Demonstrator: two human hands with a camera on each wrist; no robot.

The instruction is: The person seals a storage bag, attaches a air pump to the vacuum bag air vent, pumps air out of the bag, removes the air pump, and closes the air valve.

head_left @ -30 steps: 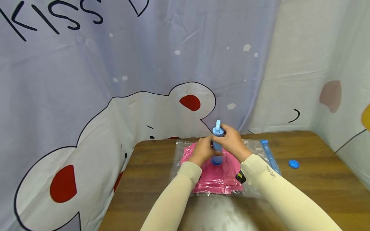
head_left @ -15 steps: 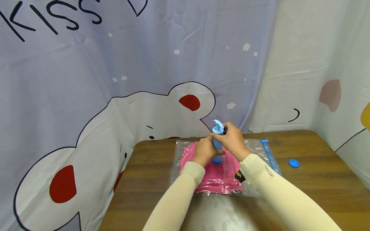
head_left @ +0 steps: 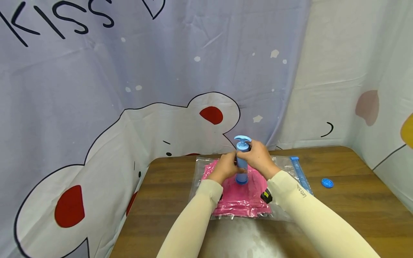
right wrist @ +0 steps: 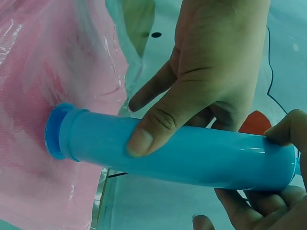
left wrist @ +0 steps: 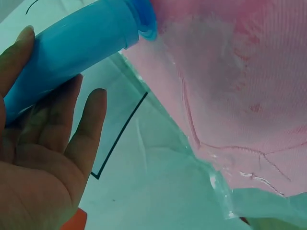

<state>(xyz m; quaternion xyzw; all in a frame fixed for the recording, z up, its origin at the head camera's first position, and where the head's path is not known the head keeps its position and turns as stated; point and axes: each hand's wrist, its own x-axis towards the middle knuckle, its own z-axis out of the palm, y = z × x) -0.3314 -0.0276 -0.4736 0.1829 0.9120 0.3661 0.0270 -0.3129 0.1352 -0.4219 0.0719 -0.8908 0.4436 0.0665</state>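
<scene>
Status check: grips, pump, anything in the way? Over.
Left grip lower on the pump, right grip near its top. Pump upright, foot on the clear bag. Blue cap off to the right, nothing seen in the way.

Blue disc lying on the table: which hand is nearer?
Right: the right hand, gripping the blue pump, has the disc off to its right. The left hand, gripping lower, is farther left.

Blue pump (right wrist: 196,157), handle (head_left: 242,138) mostly outside the right wrist view

Pump (right wrist: 196,160) on bag (head_left: 284,163), bag on table (head_left: 351,204), 1 disc (head_left: 327,183) right of bag.
</scene>
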